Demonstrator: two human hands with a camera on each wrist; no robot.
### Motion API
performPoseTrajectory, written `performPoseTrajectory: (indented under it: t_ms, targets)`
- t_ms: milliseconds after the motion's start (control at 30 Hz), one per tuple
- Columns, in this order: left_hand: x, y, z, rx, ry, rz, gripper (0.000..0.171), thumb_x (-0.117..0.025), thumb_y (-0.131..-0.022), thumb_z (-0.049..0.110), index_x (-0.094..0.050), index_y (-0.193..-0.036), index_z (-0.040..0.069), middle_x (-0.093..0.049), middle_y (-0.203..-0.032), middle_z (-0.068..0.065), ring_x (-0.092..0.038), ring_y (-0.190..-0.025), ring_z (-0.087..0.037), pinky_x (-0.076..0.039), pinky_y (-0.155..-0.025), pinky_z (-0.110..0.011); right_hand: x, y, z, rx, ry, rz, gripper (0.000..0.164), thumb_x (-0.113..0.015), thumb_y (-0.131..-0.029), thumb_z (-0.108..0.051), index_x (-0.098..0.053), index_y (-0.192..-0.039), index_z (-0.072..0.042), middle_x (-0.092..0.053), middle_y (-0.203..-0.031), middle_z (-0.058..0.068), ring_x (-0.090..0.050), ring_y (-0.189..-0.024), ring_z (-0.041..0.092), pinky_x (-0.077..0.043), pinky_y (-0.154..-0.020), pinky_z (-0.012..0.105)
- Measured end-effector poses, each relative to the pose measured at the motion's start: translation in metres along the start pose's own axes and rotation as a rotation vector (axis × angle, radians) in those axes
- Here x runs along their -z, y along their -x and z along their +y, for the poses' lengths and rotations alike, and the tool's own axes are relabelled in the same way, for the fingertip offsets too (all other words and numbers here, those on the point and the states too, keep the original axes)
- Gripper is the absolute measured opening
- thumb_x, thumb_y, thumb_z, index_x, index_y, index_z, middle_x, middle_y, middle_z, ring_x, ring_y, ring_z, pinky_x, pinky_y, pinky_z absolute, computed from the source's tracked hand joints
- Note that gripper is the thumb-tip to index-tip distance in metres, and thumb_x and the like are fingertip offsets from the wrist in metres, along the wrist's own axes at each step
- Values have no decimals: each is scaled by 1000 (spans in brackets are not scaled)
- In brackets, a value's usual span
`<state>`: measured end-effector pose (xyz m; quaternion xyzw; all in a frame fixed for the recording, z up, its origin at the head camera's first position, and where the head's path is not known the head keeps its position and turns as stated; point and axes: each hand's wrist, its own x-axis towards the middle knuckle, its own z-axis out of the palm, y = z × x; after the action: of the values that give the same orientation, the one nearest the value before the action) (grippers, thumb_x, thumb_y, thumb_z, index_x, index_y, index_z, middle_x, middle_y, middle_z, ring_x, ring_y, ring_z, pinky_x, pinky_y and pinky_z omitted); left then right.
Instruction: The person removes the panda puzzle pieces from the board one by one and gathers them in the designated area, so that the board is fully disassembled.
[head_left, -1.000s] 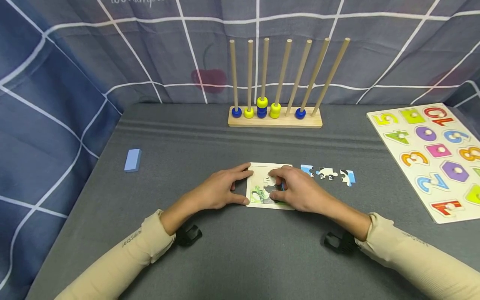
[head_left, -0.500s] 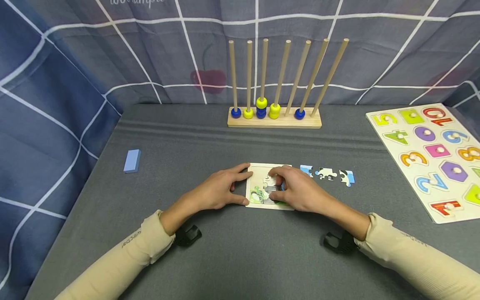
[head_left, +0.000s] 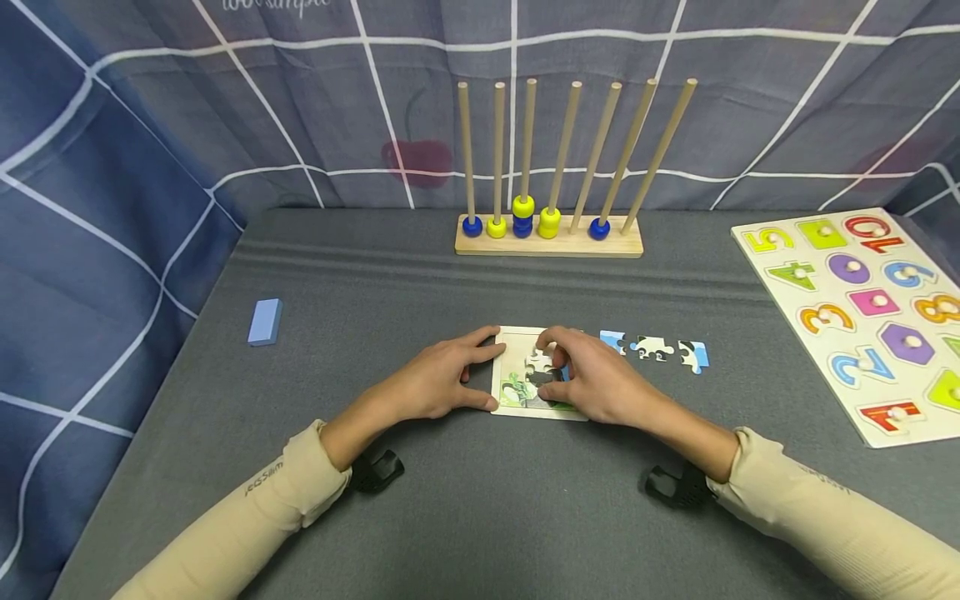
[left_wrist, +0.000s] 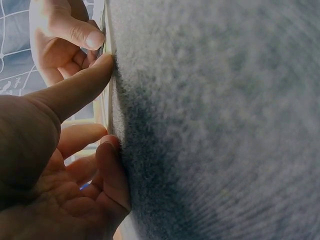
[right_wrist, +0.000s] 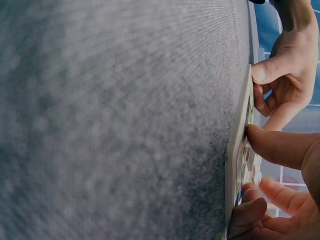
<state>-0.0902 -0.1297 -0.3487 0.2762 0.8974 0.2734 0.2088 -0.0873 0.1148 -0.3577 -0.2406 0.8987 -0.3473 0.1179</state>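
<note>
Flat on grey cloth (head_left: 480, 517), centre: pale puzzle board (head_left: 514, 355), slim side only in wrist views. Spread at left edge: L hand (head_left: 438, 377). Bent over board: R hand (head_left: 600, 377); pinching or not, can't tell. At right: lobed pcs (head_left: 652, 347).

The pale-rimmed puzzle board (head_left: 515, 358) lies flat, partly filled, with a white piece (head_left: 538, 362) near its middle.

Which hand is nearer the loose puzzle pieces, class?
Right. The right hand is beside the loose pieces, over the board; the left hand is farther, at the board's left edge.
</note>
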Motion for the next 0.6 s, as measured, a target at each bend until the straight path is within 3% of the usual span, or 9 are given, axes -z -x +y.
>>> performPoseTrajectory:
  t_ms: [300, 600]
  targets:
    - [-1, 0, -1, 17, -1, -2, 73, -79, -86, 29, -46, -149, 10, -32, -158, -8, -48, -73, -9, -41, -75, -31, -2, 1, -6, 0, -2, 24, 45, -84, -78, -10, -54, -111, -11, -58, -91, 2, -52, -75, 17, -43, -67, 36]
    - [0, 0, 0, -2, 6, 4, 73, -79, -86, 28, -46, -148, 8, -32, -157, -10, -48, -73, -8, -41, -76, -31, -3, 4, -7, 38, -46, 2, 43, -77, -82, -2, -51, -115, -13, -61, -84, -1, -51, -63, 13, -42, -61, 34]
